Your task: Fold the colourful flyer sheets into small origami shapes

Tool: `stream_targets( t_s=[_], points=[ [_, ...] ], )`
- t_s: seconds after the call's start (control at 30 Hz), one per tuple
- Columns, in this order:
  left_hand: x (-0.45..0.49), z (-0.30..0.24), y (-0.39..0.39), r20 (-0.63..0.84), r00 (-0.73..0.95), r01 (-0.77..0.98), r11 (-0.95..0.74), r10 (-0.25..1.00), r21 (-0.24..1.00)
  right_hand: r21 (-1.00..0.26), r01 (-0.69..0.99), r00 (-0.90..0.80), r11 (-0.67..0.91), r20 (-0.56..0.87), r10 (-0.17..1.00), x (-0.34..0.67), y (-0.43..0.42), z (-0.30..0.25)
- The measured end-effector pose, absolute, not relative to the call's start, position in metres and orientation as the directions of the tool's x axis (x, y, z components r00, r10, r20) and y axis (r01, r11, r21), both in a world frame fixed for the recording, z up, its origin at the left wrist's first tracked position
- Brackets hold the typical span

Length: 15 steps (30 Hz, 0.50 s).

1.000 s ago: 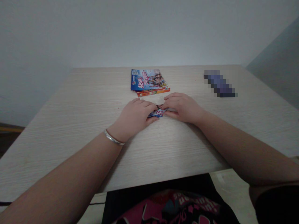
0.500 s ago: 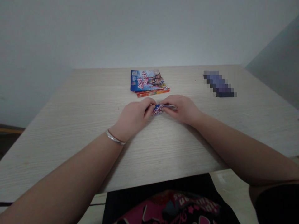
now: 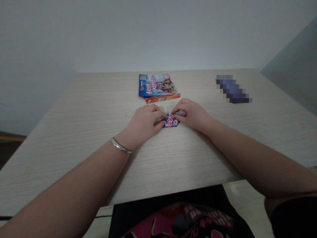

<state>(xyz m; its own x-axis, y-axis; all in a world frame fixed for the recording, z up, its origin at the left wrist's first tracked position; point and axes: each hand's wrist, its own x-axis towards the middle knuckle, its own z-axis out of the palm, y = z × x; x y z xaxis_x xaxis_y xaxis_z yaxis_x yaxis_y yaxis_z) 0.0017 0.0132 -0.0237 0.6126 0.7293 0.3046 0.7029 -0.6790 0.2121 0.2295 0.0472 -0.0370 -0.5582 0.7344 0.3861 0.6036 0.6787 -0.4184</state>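
Between my hands, a small folded piece of printed paper point(image 3: 171, 121) in blue, red and white lies low over the table. My left hand point(image 3: 148, 119) is closed on its left end, thumb in front and fingers behind. At the other end, the fingers of my right hand point(image 3: 191, 112) pinch the paper, and a pale flap shows beside the thumb. My fingers cover part of the folds. A silver bracelet point(image 3: 121, 146) circles my left wrist.
Behind my hands lies a stack of printed leaflets point(image 3: 158, 85), blue on top with orange edges below. A pixelated dark object point(image 3: 233, 90) rests at the back right of the pale wooden table point(image 3: 158, 158). A wall point(image 3: 158, 36) stands behind.
The folded paper has come down and flattened toward the table, showing more of its printed face. My fingers have shifted slightly outward along it.
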Motion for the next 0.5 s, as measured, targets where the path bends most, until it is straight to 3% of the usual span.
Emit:
stream_targets(
  t_s=[0.13,0.3,0.5],
  points=[
    [0.002,-0.019,0.012,0.264,0.672,0.673,-0.72,0.692,0.171,-0.214,0.637,-0.603,0.74,0.46,0.652,0.231,0.043,-0.029],
    [0.0,-0.02,0.014,0.274,0.731,0.609,-0.778,0.625,0.15,-0.281,0.401,-0.792,0.872,0.372,0.484,0.238,0.046,-0.029],
    [-0.005,-0.02,0.019,0.215,0.772,0.582,-0.801,0.598,0.14,-0.29,0.343,-0.806,0.894,0.398,0.438,0.248,0.053,-0.032]
  ],
)
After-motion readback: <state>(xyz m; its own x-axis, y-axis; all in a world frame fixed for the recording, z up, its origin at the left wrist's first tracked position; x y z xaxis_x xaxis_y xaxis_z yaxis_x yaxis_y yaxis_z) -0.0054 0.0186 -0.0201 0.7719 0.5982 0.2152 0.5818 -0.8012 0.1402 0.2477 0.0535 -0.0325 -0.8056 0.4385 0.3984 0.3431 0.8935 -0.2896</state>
